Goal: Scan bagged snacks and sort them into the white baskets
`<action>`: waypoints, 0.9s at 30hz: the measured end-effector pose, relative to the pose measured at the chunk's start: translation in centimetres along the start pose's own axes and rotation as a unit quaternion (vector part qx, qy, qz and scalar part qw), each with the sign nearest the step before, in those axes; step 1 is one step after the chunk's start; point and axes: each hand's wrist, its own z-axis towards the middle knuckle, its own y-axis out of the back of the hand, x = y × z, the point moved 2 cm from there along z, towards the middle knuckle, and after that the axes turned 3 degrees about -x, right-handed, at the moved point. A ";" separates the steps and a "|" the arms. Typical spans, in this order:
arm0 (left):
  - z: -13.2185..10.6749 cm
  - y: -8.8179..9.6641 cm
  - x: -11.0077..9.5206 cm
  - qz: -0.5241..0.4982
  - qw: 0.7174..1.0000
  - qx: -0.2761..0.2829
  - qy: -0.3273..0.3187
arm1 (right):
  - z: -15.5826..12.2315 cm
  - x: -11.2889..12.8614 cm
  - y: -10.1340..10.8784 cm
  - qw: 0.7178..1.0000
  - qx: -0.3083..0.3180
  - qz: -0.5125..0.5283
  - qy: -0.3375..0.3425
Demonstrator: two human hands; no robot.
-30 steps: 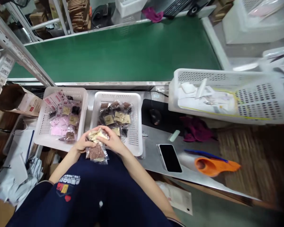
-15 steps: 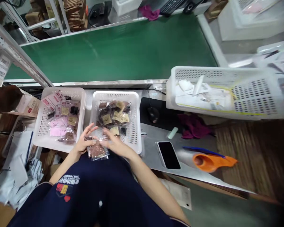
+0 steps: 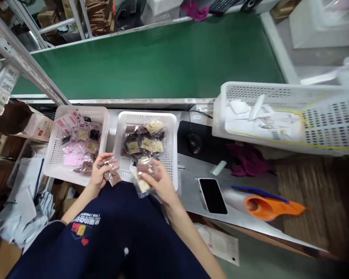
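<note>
Both hands grasp packets: my right hand [image 3: 164,186], nearer, holds a brown packet [image 3: 147,166] and a pale packet [image 3: 142,186] over the near edge of the middle basket [image 3: 170,159]; my left hand [image 3: 97,175] pinches a slanted packet [image 3: 113,178] off its near-left corner.

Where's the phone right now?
In the head view, the phone lies on the grey table, to the right of the person's right hand and left of the orange object.
</note>
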 end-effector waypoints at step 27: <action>13.4 7.5 -8.1 0.795 0.595 0.112 -0.046 | 4.5 -0.6 2.4 0.965 -0.171 -0.117 0.158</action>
